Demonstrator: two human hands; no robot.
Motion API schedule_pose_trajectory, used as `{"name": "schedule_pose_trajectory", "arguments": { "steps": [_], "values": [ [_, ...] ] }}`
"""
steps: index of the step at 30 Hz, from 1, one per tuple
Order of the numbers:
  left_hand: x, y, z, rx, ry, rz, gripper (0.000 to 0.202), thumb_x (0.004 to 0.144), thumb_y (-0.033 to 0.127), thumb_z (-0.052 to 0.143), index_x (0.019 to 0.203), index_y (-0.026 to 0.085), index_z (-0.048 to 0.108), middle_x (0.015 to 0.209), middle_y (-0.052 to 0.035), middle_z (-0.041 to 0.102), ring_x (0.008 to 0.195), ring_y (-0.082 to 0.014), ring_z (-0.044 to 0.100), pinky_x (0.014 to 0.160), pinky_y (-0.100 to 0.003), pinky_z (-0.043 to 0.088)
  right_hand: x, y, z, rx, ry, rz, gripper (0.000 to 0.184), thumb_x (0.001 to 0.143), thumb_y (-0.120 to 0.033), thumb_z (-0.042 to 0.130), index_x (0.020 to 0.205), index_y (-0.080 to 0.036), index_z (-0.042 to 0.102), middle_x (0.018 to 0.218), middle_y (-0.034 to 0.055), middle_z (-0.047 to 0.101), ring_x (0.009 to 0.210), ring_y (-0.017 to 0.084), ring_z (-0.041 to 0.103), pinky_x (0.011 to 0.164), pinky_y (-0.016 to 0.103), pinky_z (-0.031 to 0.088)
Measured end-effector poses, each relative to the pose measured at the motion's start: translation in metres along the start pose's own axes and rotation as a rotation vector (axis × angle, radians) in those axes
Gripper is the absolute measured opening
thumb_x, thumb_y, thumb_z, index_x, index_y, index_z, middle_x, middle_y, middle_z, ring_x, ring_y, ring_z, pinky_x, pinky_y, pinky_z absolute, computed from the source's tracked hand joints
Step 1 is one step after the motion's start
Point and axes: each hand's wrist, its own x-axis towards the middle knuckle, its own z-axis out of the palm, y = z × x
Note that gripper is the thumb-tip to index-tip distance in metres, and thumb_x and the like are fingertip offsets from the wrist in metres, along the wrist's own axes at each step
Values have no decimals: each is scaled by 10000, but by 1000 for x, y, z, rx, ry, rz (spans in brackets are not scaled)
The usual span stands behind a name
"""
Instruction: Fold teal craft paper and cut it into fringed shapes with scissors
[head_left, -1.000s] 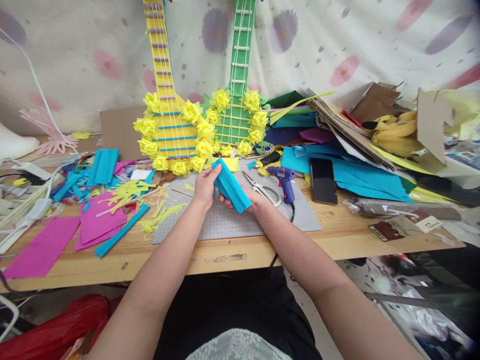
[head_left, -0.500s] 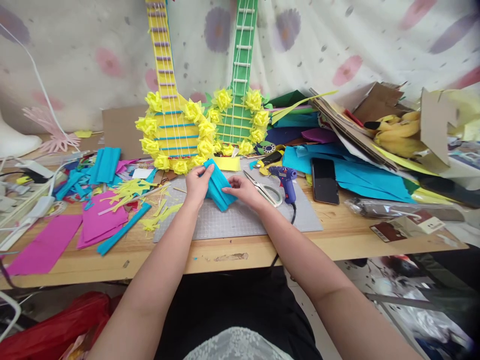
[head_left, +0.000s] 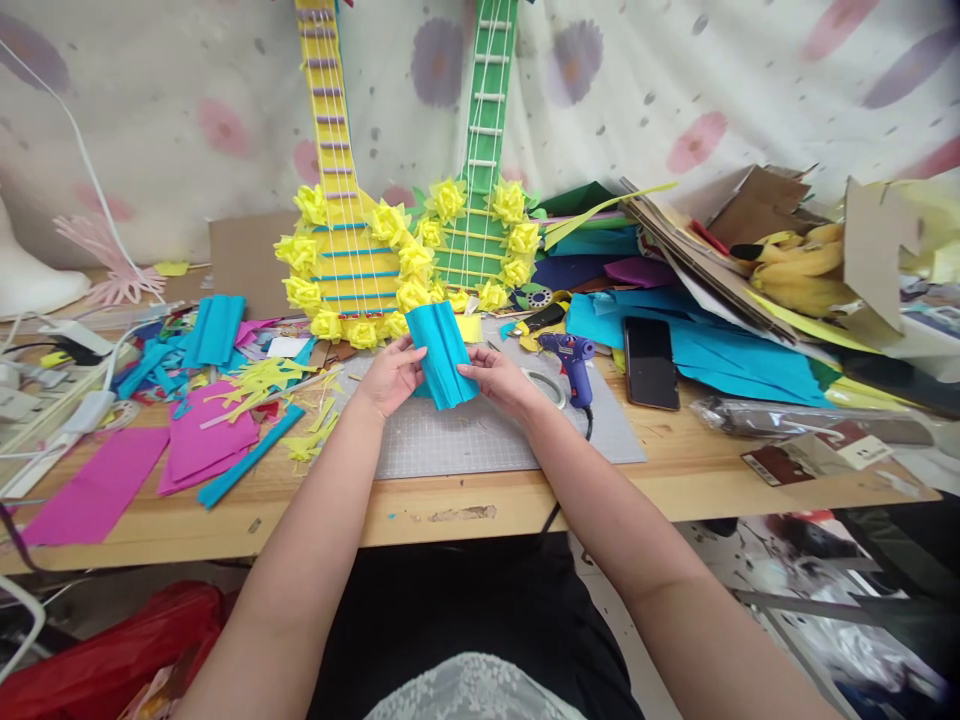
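A folded piece of blue crepe paper (head_left: 442,355) is held up over the grey cutting mat (head_left: 450,450), creased lengthwise. My left hand (head_left: 395,376) grips its left edge, thumb in front. On the right edge, my right hand (head_left: 501,378) pinches it between thumb and fingers. Just beyond stand two craft guitars: a yellow guitar (head_left: 352,262) and a green guitar (head_left: 471,262), both edged with yellow paper flowers. Scissors (head_left: 551,388) lie on the mat, partly hidden by my right hand. A blue glue gun (head_left: 576,372) is to their right.
Magenta paper sheets (head_left: 206,435), blue strips and yellow scraps cover the left of the wooden table (head_left: 300,520). A phone (head_left: 651,362), blue paper (head_left: 742,360) and cardboard (head_left: 881,260) lie to the right. White cables (head_left: 94,410) run along the left edge.
The blue crepe paper has been turned more upright and raised slightly, its broad side now facing me. My left hand has shifted lower along its left edge; my right hand still pinches the right edge.
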Motion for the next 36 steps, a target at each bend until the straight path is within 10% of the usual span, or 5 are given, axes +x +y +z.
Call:
{"name": "schedule_pose_trajectory", "arguments": {
  "steps": [16,25,36],
  "values": [
    [3,-25,13,-18,47,98,214,605,85,680,793,169,620,706,24,657,655,-105,608,677,-248,462,-3,2,-3,81,-215,100,419,578,-247,830,905,-179,578,743,-26,641,638,95,584,623,237,501],
    [-6,-22,20,13,-79,22,259,632,199,708,880,155,647,986,-85,718,981,-225,653,826,-331,490,-5,0,-4,125,-258,142,455,567,-263,840,894,-209,528,713,-48,621,626,101,596,643,251,511],
    [3,-24,17,65,300,144,393,544,120,746,843,190,501,732,25,630,743,-159,639,720,-300,487,-7,-2,5,20,-167,46,421,590,-365,825,893,-185,595,840,15,680,774,136,641,815,317,517]
  ]
}}
